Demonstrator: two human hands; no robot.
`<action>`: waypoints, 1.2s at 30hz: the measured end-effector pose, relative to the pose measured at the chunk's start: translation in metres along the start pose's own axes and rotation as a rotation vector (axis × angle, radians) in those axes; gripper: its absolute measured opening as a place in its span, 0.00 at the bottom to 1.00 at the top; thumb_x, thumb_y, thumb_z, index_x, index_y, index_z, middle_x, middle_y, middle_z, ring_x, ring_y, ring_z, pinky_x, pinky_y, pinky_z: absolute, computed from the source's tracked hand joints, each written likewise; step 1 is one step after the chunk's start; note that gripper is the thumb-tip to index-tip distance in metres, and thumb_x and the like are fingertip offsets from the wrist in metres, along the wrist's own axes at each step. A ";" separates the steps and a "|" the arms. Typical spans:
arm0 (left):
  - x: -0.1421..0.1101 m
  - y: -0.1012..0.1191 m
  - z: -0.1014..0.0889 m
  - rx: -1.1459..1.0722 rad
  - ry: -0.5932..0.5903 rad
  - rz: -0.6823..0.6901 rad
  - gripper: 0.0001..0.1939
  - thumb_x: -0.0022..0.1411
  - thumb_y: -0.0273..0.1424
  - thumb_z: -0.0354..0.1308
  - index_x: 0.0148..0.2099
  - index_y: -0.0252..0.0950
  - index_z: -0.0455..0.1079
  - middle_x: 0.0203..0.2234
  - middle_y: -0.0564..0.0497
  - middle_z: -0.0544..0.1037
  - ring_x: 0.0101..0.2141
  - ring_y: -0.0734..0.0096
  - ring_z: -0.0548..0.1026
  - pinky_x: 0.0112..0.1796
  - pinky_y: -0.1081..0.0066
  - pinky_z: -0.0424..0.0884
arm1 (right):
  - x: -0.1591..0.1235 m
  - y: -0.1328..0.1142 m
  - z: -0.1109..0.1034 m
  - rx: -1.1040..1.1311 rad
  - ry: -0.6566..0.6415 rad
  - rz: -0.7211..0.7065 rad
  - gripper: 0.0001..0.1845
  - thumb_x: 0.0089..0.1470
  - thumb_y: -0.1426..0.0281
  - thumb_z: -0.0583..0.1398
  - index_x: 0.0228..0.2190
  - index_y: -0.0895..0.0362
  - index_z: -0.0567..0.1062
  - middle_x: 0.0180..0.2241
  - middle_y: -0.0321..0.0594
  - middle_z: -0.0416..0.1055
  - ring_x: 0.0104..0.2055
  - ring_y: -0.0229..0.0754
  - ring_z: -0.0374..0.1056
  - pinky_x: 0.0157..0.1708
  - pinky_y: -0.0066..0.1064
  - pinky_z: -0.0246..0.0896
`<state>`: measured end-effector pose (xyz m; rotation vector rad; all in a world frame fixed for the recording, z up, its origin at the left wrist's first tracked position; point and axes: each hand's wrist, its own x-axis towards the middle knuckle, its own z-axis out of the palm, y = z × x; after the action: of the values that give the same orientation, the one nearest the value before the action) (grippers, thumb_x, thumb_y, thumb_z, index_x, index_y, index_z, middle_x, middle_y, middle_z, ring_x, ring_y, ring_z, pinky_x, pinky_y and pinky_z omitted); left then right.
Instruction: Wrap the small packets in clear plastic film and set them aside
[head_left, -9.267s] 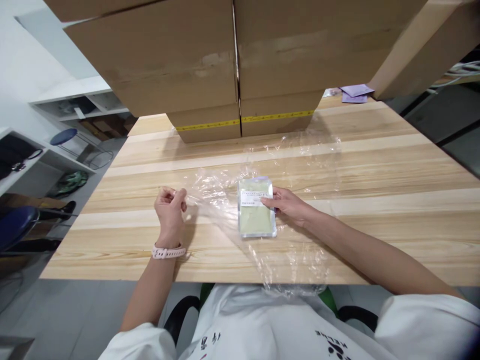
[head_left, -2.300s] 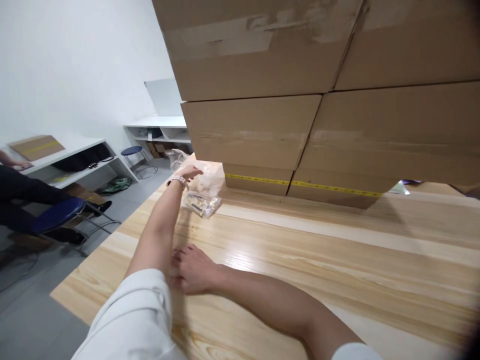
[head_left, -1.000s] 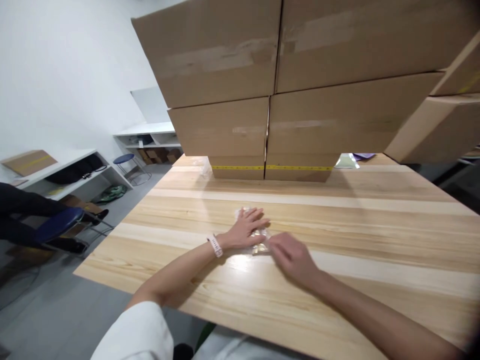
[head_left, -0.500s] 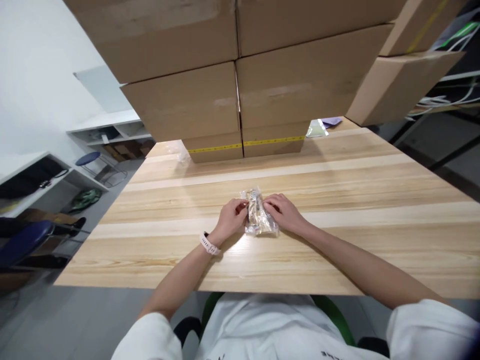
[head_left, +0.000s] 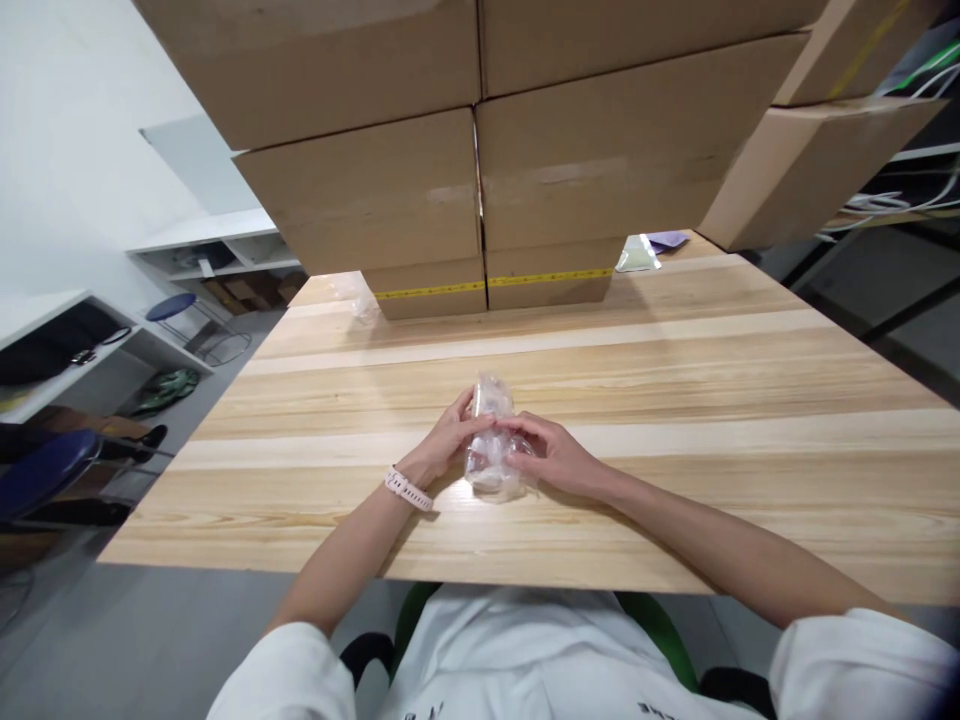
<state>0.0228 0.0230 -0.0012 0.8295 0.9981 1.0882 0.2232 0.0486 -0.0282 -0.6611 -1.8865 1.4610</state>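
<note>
A crinkled clear plastic packet (head_left: 491, 478) is in front of me, close above or on the wooden table; what lies inside is blurred and cannot be made out. My left hand (head_left: 450, 432) grips its left side, thumb across the top, with a pale pink watch strap on that wrist. From the right, my right hand (head_left: 551, 455) pinches the plastic between thumb and fingers. The fingertips of both hands nearly meet over the middle of the packet.
Stacked cardboard boxes (head_left: 585, 170) stand along the far side of the table (head_left: 712, 360), a yellow measuring tape (head_left: 551, 278) across the lowest ones. Crumpled clear plastic (head_left: 364, 300) lies at their left, a purple packet (head_left: 667, 241) at their right. Blue stools (head_left: 171, 306) are off to the left.
The packet has moved slightly left and toward me and has turned over or been bunched up. Both hands have closed in on it, the left thumb now over its top.
</note>
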 end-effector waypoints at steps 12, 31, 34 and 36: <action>0.015 -0.003 -0.016 -0.358 0.379 -0.083 0.24 0.49 0.43 0.75 0.40 0.35 0.72 0.30 0.47 0.80 0.30 0.62 0.80 0.36 0.62 0.78 | 0.003 0.000 -0.008 0.072 0.398 0.114 0.17 0.55 0.54 0.65 0.31 0.55 0.75 0.27 0.34 0.70 0.27 0.37 0.62 0.29 0.29 0.59; -0.008 -0.001 0.000 0.097 -0.142 -0.154 0.28 0.42 0.34 0.79 0.44 0.33 0.72 0.31 0.51 0.77 0.29 0.70 0.76 0.34 0.67 0.75 | 0.018 -0.002 -0.064 -0.040 0.810 0.117 0.14 0.44 0.59 0.70 0.29 0.55 0.78 0.22 0.32 0.71 0.23 0.35 0.62 0.22 0.28 0.59; -0.014 0.008 0.000 0.198 -0.402 -0.277 0.25 0.48 0.34 0.76 0.45 0.32 0.73 0.30 0.50 0.78 0.29 0.71 0.76 0.32 0.71 0.74 | 0.020 0.002 -0.106 -0.208 0.920 0.003 0.12 0.42 0.61 0.72 0.28 0.54 0.79 0.24 0.33 0.73 0.25 0.38 0.65 0.26 0.31 0.63; -0.017 0.011 0.000 0.188 -0.461 -0.337 0.21 0.52 0.35 0.74 0.44 0.32 0.71 0.27 0.49 0.78 0.27 0.70 0.77 0.30 0.71 0.74 | 0.018 0.002 -0.125 -0.308 0.933 -0.053 0.10 0.44 0.61 0.71 0.28 0.51 0.80 0.26 0.34 0.75 0.27 0.40 0.67 0.29 0.35 0.66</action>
<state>0.0171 0.0099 0.0128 0.9676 0.8143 0.4877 0.3055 0.1423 -0.0066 -1.1703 -1.3459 0.6145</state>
